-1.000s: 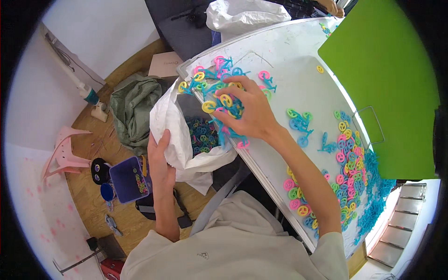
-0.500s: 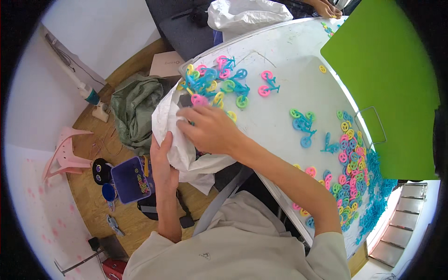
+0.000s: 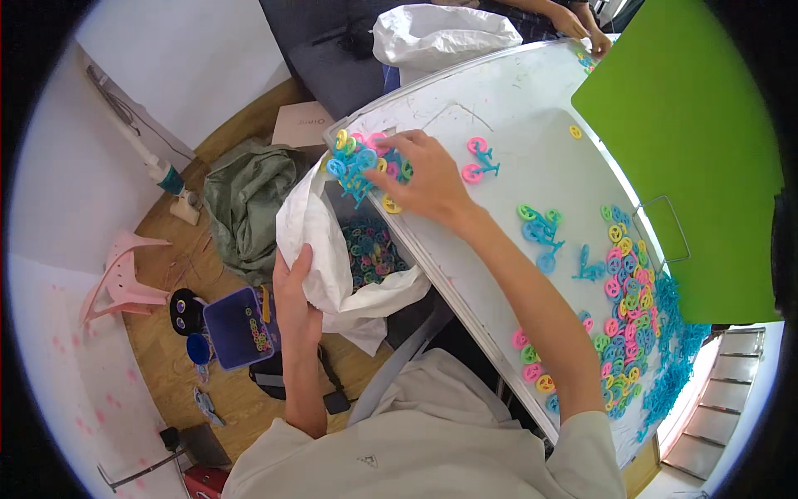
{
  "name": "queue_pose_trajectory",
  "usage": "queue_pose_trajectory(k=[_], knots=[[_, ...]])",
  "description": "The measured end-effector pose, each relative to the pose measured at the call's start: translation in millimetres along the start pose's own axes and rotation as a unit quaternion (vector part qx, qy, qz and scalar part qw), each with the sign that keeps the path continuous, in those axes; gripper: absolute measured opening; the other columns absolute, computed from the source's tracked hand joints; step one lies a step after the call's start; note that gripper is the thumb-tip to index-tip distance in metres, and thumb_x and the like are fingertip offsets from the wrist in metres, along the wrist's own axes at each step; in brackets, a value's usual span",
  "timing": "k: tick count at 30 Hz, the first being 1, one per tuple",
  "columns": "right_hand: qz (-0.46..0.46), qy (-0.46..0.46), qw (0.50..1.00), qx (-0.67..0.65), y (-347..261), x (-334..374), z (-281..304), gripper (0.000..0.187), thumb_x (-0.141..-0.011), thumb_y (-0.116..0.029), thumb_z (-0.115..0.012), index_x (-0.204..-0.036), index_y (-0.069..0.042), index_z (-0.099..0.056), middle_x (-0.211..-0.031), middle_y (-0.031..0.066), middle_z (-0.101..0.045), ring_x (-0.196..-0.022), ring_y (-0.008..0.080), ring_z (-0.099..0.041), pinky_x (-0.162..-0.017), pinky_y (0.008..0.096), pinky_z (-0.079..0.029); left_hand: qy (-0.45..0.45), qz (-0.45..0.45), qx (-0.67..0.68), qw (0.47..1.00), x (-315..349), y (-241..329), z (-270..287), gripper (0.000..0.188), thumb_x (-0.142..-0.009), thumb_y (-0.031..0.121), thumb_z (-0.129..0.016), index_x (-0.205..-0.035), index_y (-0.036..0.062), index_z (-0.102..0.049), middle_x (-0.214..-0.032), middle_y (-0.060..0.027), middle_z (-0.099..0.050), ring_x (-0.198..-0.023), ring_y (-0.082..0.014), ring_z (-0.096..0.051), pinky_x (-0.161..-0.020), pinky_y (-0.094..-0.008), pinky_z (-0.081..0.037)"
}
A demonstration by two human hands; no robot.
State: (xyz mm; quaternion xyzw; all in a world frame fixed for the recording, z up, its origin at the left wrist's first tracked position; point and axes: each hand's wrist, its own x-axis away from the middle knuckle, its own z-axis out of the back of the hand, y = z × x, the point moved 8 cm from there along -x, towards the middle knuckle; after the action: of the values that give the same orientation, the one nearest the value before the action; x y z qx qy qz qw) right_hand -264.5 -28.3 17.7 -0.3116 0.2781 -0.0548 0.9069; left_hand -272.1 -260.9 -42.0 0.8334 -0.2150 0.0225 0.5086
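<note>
In the head camera's view, a person works at the corner of a white table [image 3: 519, 104]; the right hand [image 3: 424, 179], thumb and fingertips set wide, cups a bright cluster of small plastic bicycles [image 3: 357, 172] at the edge; the left hand [image 3: 297, 303] is closed on the side of a white bag [image 3: 309, 229], apparently so that its mouth stays wide; the bag sits against the table's corner, probably to put its mouth below the surface, and many more coloured pieces [image 3: 371, 248] lie inside. A few bicycles rest apart from the cluster, mid-table; loose wheels [image 3: 628, 324] in pink, yellow, green and blue lie beside a heap of blue frame parts [image 3: 665, 374], which suggests parts kept by kind within reach; a green board [image 3: 682, 150] stands along the table's far side; beyond, a co-worker's hands [image 3: 573, 27] show near a second white bag [image 3: 440, 37].

As for writing, a pale pink box [image 3: 303, 126] carries a short printed word and the beige shirt [image 3: 416, 453] a small dark emblem; from here, I can make out no label on the bicycles or either bag.
</note>
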Motion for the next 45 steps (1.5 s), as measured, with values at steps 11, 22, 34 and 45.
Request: queue_pose_trajectory(k=[11,22,34,45], knots=[[0.199,-0.003,0.972,-0.120,-83.7,50.8,-9.5,0.018,-0.069,-0.015,-0.076,-0.083,-0.009,-0.065,-0.091,0.0071,-0.065,-0.087,0.0265,-0.061,-0.077,0.0359,-0.049,-0.021,-0.012,0.021,0.999,-1.7,1.0,-3.4,0.049,-0.093,0.010,-0.055,-0.137,0.0012,-0.038,-0.129,-0.0098,-0.052,-0.112,-0.0193,-0.055,-0.094,-0.0334,-0.046],[0.041,0.021,0.993,-0.111,-52.0,22.5,-14.7,0.027,-0.083,-0.018,-0.066,-0.105,-0.003,-0.061,-0.104,0.0167,-0.062,-0.098,0.0324,-0.059,-0.084,0.0400,-0.046,-0.003,0.002,0.010,1.000,-0.3,2.9,-0.7,0.048,-0.093,0.010,-0.055,-0.137,0.0020,-0.037,-0.128,-0.0098,-0.053,-0.112,-0.0192,-0.055,-0.094,-0.0340,-0.046],[0.214,0.098,0.965,0.117,-67.8,11.3,-51.1,0.013,-0.081,-0.020,-0.064,-0.083,-0.007,-0.066,-0.084,0.0098,-0.065,-0.094,0.0296,-0.060,-0.099,0.0524,-0.036,0.001,-0.003,0.004,1.000,-0.6,5.4,4.2,0.048,-0.092,0.008,-0.054,-0.137,0.0007,-0.037,-0.129,-0.0108,-0.052,-0.114,-0.0205,-0.055,-0.094,-0.0346,-0.046],[-0.009,0.164,0.971,0.176,-22.2,60.9,89.9,0.034,-0.079,-0.017,-0.068,-0.109,-0.004,-0.059,-0.110,0.0155,-0.059,-0.107,0.0318,-0.052,-0.098,0.0420,-0.037,0.026,-0.001,0.016,1.000,3.8,2.9,12.1,0.048,-0.092,0.008,-0.055,-0.136,-0.0005,-0.038,-0.127,-0.0116,-0.053,-0.111,-0.0208,-0.056,-0.093,-0.0338,-0.046]])
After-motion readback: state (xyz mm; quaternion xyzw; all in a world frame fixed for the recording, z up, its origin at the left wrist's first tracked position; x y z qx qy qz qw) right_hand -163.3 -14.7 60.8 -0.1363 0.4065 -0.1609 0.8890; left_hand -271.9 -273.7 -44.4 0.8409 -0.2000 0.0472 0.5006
